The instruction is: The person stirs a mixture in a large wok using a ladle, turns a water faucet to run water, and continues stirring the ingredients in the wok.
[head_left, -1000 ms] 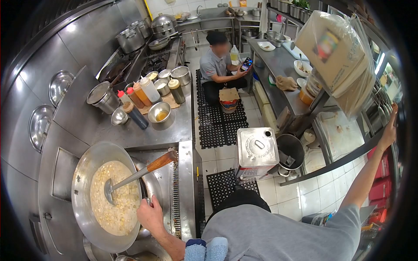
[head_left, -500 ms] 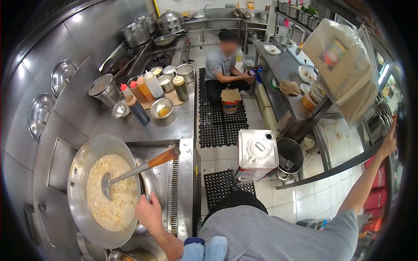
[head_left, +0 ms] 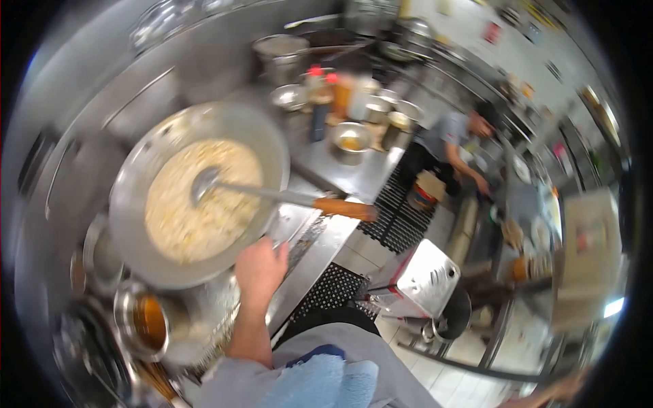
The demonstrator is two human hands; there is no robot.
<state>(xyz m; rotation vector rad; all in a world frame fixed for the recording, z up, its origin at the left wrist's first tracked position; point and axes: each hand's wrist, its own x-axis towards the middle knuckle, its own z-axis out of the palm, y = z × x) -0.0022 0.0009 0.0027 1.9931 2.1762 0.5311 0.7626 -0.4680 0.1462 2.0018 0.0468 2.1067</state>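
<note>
A large steel wok (head_left: 272, 146) holds a pale, creamy, lumpy mixture (head_left: 204, 224). Resting in it is a ladle (head_left: 265, 193), its wooden handle reaching out over the rim to the right. My left hand (head_left: 260, 272) is closed at the wok's near right edge, on its side handle, which is mostly hidden by the fingers. At the lower right edge of the view, my right hand (head_left: 568, 387) is smeared by motion. Its fingers cannot be made out, nor can anything in them.
A steel pot of orange-brown liquid (head_left: 149, 323) stands near the wok. Squeeze bottles (head_left: 340, 95) and a small steel bowl (head_left: 352, 139) are on the counter behind. A square metal tin (head_left: 425, 279) stands on the floor. Another person (head_left: 449, 139) squats on the aisle's far side.
My view has swung left and tilted, so the wok sits higher and the scene is blurred. My left hand stays at the wok's handle; my right hand appears lower at the right edge.
</note>
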